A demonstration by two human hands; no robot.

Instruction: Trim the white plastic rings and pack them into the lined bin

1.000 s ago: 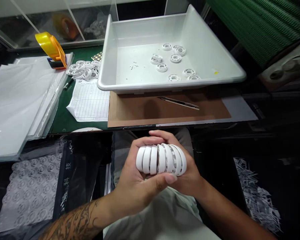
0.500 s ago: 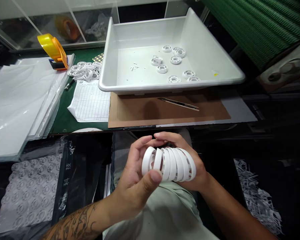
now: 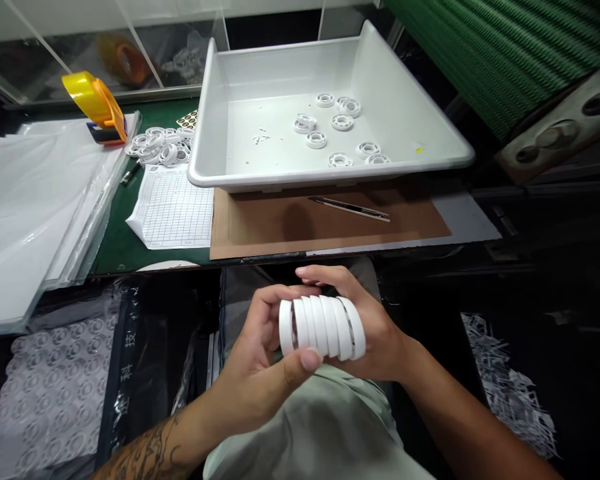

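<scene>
Holding from both ends, L hand (image 3: 260,353) and R hand (image 3: 375,327) have the row of white rings (image 3: 325,328) between them, above the lap. L thumb presses the front, L fingers curl behind; R hand cups the R end, so both grips are closed on the row. Vs. 0.5 s ago: rings now sit tighter & more edge-on, w/ slim gaps after the leftmost & before the rightmost; before, the L end was splayed, w/ openings showing. Whole view has slid a bit left.

Surface & room, L to R: plastic-wrapped rings (image 3: 55,380) in rows, low down; stack of plastic sheets (image 3: 25,213); yellow/orange tape dispenser (image 3: 97,110) on it; green tabletop (image 3: 111,233) w/ ring pile (image 3: 153,147), pen (image 3: 130,175) & gridded form (image 3: 175,207). White tray (image 3: 330,178) next, loose rings (image 3: 342,122) inside, same spots as before. Cardboard (image 3: 260,230) under its front edge, slim tools (image 3: 350,209) on top. Far R: white scraps (image 3: 515,393) low down, green ribbed material (image 3: 505,53) up top.
</scene>
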